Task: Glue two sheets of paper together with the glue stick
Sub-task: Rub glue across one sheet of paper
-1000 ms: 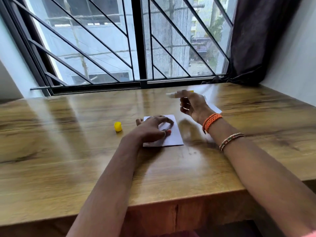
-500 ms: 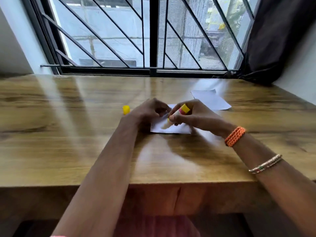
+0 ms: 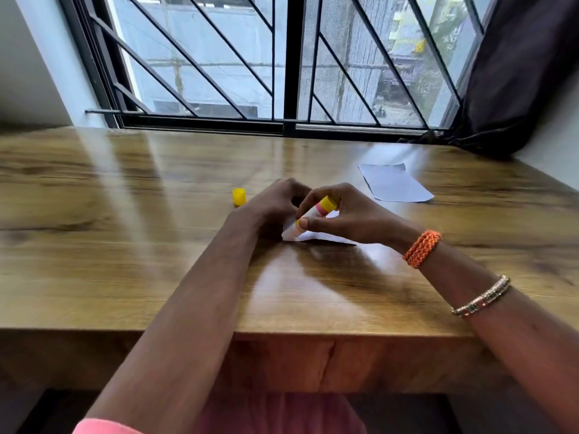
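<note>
A: Glue stick (image 3: 317, 212) tilted in the right hand (image 3: 347, 218), yellow base up toward 1 o'clock, working end down on the near sheet of paper (image 3: 308, 236) at bench centre. Closed around the barrel low down, probably for pressure and control.

B: And the left hand (image 3: 274, 208)?

A: Curled, fingertips hidden, pressed at the sheet's 9 o'clock side. Likely pinning it against sliding under the stroke. Holding nothing, as far as visible.

B: Second sheet?

A: Lying flat on the bench (image 3: 156, 245) toward 2 o'clock, well apart from the hands (image 3: 395, 184). Kept clear of stray glue, seemingly, and within reach for laying on.

B: Cap?

A: Yellow cap (image 3: 239, 196) standing at 10 o'clock, just beside the left wrist, out of the stroke path.

B: Progress?

A: Gluing step, by the look. Joining not yet done.
</note>
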`<state>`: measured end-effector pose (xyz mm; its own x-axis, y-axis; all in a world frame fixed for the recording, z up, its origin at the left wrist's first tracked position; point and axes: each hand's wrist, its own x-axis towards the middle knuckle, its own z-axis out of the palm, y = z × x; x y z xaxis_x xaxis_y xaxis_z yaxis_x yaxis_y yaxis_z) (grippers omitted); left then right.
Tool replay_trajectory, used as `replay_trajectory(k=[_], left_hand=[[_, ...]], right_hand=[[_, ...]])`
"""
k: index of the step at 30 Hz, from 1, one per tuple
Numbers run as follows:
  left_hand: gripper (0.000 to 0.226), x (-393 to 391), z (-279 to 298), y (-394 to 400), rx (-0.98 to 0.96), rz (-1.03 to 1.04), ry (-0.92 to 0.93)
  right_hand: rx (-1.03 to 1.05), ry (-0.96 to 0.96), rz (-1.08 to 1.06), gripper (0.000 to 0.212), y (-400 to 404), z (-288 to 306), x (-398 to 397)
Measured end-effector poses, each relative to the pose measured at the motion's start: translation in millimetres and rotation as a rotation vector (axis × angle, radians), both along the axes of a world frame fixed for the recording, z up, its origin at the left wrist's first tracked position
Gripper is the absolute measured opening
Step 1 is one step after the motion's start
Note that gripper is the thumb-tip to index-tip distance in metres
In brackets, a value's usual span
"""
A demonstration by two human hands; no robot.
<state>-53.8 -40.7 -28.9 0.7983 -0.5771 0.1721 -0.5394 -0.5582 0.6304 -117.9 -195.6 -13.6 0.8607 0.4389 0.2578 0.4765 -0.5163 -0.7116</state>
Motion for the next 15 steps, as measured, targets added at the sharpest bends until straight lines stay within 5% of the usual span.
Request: replay_trajectory(k=[6,15], left_hand=[[0.004,1.0,-0.9,0.0,0.032,-0.043,-0.051],[0.03,1.9,-1.7,-0.8,0.031,-0.049,-0.056]], right_hand=[[-0.041,0.004,-0.016,0.009,-10.9,1.1,-1.3],[-0.075,0.03,-0.03,0.007,-19.7,7.2,-7.6]])
